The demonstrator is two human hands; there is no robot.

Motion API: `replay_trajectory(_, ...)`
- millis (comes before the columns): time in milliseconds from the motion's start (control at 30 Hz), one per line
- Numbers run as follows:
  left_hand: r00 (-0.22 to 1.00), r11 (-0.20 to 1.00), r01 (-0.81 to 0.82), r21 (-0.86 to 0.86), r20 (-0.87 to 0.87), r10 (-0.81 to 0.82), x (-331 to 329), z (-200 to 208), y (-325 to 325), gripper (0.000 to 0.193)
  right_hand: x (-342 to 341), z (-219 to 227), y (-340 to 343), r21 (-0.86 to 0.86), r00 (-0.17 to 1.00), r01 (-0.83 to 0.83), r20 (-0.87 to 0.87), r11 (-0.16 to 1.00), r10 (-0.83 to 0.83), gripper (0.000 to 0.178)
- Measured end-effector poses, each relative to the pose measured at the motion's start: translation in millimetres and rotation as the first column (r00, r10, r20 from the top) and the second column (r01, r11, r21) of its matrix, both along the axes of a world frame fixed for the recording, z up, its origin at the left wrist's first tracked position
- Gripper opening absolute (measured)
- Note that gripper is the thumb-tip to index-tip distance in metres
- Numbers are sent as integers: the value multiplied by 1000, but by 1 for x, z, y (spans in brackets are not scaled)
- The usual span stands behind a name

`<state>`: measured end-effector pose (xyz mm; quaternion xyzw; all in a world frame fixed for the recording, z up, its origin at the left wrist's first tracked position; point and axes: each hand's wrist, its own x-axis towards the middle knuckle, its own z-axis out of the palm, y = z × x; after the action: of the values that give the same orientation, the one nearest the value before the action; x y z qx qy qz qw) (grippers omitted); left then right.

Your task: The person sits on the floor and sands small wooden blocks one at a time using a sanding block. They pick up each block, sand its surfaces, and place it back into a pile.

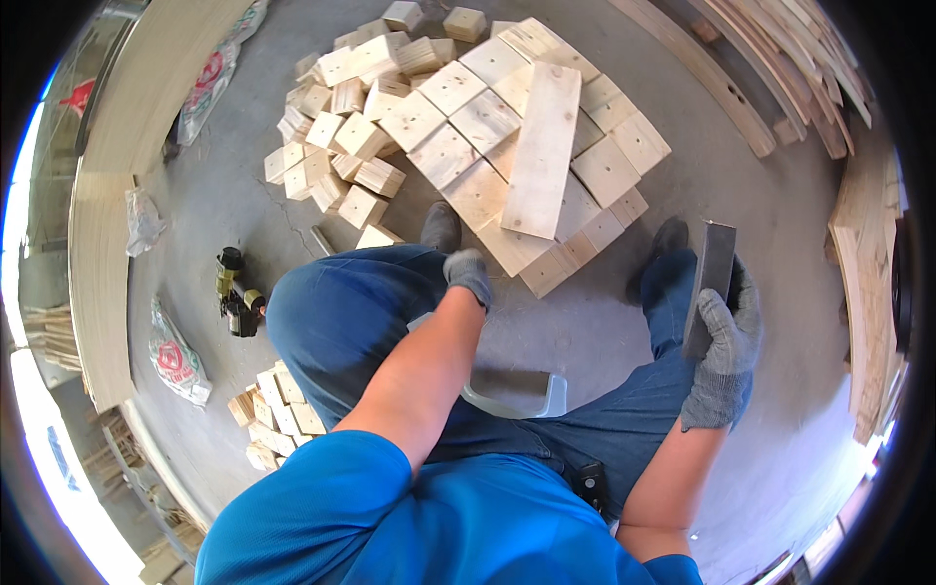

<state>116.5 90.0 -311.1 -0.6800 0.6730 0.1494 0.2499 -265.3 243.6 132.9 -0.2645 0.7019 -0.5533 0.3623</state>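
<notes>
Our right hand [726, 336] is at frame right, gripping a bar [714, 268], thumb across it; our left hand [469, 277] is mid-frame, can't tell if clenched. Bar's flat, long, dark grey.

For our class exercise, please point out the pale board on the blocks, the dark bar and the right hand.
Pale board [542, 151], head view: middle of its upper face.
Dark bar [714, 263], head view: flat face, upper half.
Right hand [729, 346], head view: gloved middle.

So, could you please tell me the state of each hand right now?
Left hand: gloved and blurred, its palm side hidden; open or closed cannot be told.
Right hand: gloved, closed on a dark flat rectangular bar.
</notes>
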Motion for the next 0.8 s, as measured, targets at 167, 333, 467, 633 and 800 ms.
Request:
replay_trajectory(167,994,928,11,-372,-93,-49,-73,164,-91,22,-12,-3,14,35,994,95,-65,995,-93,62)
replay_trajectory(333,-138,600,-799,38,-983,-121,0,275,-158,5,10,2,-8,-22,999,48,22,999,-47,60)
replay_trajectory(467,-512,686,-697,206,-813,-276,-12,412,-146,22,12,2,-14,-59,998,50,43,997,-48,64)
replay_trajectory(633,272,748,-207,-630,-772,-575,-30,543,-104,29,-1,-18,-15,-90,999,-15,-50,996,10,70)
replay_trajectory(800,202,231,427,-875,-156,-967,-54,660,-24,30,5,-5,-21,-90,994,8,-105,996,-18,71)
